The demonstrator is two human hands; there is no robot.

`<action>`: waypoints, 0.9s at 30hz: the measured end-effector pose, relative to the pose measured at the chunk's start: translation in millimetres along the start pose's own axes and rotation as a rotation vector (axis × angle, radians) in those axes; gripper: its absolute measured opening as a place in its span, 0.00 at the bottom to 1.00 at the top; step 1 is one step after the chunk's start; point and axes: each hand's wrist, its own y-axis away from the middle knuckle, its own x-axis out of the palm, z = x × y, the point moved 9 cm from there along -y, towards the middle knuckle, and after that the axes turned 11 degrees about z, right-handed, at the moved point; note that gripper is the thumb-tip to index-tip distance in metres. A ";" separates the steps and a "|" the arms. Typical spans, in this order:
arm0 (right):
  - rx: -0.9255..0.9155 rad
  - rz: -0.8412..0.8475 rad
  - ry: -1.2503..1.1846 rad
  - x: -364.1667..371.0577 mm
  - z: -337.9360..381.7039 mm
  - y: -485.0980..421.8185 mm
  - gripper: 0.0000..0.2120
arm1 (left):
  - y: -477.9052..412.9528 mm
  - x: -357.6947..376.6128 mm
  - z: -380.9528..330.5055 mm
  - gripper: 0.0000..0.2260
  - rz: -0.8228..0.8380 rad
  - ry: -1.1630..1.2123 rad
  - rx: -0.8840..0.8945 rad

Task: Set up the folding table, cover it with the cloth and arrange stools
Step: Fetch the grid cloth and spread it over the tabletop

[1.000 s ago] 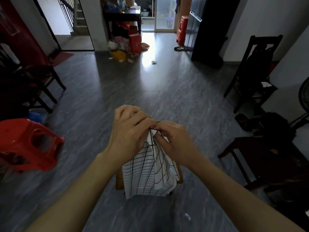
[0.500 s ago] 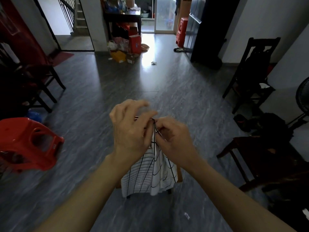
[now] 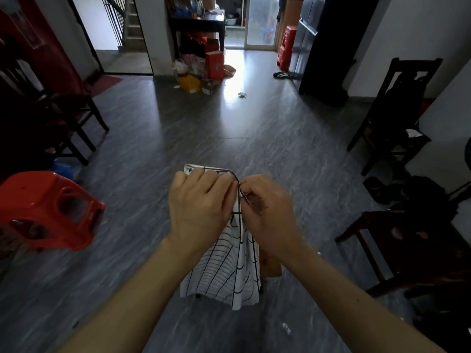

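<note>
A white cloth with a black grid pattern (image 3: 224, 271) hangs bunched in front of me above the grey floor. My left hand (image 3: 201, 207) grips its top edge, with a strip of the cloth showing above the knuckles. My right hand (image 3: 267, 207) pinches the same edge right beside it. Under the hanging cloth a small brown wooden table (image 3: 271, 266) shows only at one corner; the rest is hidden. A red plastic stool (image 3: 48, 210) lies tipped on its side on the floor to my left.
Dark wooden chairs stand at the left (image 3: 63, 118), the right (image 3: 397, 118) and the near right (image 3: 413, 250). Boxes and bags (image 3: 201, 72) are piled at the far wall. A stack of red stools (image 3: 286, 47) stands by a dark cabinet (image 3: 328, 44).
Both hands have worked along the cloth's top edge, and a strip of it now sticks out above my left hand. The cloth hangs slightly higher.
</note>
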 end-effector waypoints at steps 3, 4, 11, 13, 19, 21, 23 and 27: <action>-0.045 0.016 0.044 4.1 7.4 -2.1 0.04 | 7.9 14.6 7.8 0.13 0.180 0.257 -0.134; -0.056 0.024 0.046 5.1 8.9 -2.4 0.05 | 10.6 19.7 11.6 0.16 0.235 0.398 -0.190; -0.066 0.019 0.065 4.3 3.4 -0.9 0.10 | 20.3 32.2 31.7 0.17 0.299 0.834 -0.419; -0.070 0.039 0.059 7.8 1.8 0.1 0.08 | 21.6 39.2 34.7 0.20 0.338 0.896 -0.482; -0.041 0.038 0.057 11.8 -1.1 3.1 0.08 | 22.6 45.0 28.0 0.23 0.392 0.799 -0.446; -0.048 0.020 0.056 13.4 2.3 3.8 0.07 | 20.1 36.2 24.7 0.22 0.330 0.626 -0.384; -0.045 0.018 0.044 14.7 2.9 4.0 0.05 | 17.9 28.5 21.3 0.20 0.278 0.552 -0.305; 0.002 0.088 0.056 20.3 -2.7 5.4 0.01 | 19.1 20.0 31.6 0.14 0.289 0.512 -0.224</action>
